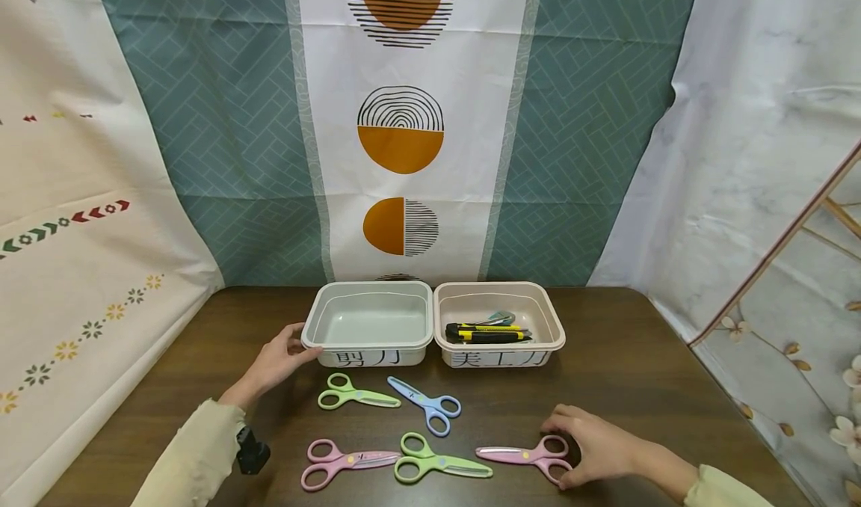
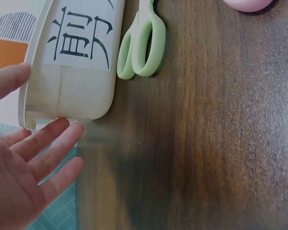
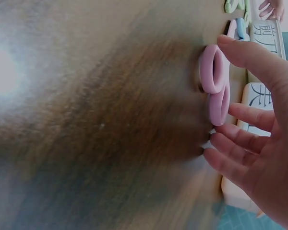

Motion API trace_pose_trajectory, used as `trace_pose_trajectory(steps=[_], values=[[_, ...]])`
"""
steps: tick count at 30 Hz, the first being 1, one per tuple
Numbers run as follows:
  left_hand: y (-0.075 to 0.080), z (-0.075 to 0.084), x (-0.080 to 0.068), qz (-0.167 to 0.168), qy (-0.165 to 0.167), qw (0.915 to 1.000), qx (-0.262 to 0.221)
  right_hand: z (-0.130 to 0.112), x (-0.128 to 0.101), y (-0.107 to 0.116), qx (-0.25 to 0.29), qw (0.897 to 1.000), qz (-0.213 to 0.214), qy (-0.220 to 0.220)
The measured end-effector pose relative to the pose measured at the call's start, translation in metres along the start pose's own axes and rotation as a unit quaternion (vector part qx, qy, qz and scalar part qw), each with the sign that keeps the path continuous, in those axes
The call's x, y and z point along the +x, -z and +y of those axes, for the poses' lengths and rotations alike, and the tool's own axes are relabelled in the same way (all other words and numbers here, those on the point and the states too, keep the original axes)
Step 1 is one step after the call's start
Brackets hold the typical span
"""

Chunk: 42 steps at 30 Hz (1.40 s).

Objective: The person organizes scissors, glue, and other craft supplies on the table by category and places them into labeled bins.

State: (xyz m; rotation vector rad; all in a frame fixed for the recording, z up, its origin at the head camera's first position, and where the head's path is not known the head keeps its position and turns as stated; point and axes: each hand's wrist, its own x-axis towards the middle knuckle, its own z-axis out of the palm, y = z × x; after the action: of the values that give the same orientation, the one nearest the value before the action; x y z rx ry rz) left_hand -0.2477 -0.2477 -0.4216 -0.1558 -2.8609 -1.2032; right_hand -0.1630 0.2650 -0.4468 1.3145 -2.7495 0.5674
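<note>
My left hand [image 1: 276,361] touches the left end of a pale grey-green plastic box [image 1: 366,350], its thumb at the rim and its fingers loosely extended. Over at the right, my right hand [image 1: 599,447] spreads its thumb and fingers around the handles of pink scissors [image 1: 518,455], which lie flat on the table. In the right wrist view, the thumb is close to one pink loop [image 3: 212,72]; whether it makes contact is hard to tell. Green scissors [image 1: 353,393] and blue scissors [image 1: 425,404] lie before the box. Nearer are more pink scissors [image 1: 346,460] and larger green scissors [image 1: 437,462].
A beige box [image 1: 551,335] stands against the grey-green one and contains several utility knives [image 1: 487,335], mostly black and yellow. Both boxes carry labels with Chinese characters. They stand near the back of the brown wooden table [image 1: 625,365], with a patterned curtain [image 1: 249,155] behind.
</note>
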Motion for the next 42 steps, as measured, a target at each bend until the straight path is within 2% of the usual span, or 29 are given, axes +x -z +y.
trace_pose_trajectory(steps=[18,30,42], values=[[0.000,0.001,-0.001,0.001,0.000,1.0000,0.004,0.000,-0.003,-0.004,-0.009,0.999,0.012,0.032],[0.000,0.002,-0.002,-0.002,0.004,1.0000,-0.001,0.002,0.000,-0.003,-0.002,0.999,0.012,0.036],[0.000,0.002,-0.002,-0.001,0.009,1.0000,-0.001,0.005,0.016,0.013,-0.016,1.000,0.003,0.013]])
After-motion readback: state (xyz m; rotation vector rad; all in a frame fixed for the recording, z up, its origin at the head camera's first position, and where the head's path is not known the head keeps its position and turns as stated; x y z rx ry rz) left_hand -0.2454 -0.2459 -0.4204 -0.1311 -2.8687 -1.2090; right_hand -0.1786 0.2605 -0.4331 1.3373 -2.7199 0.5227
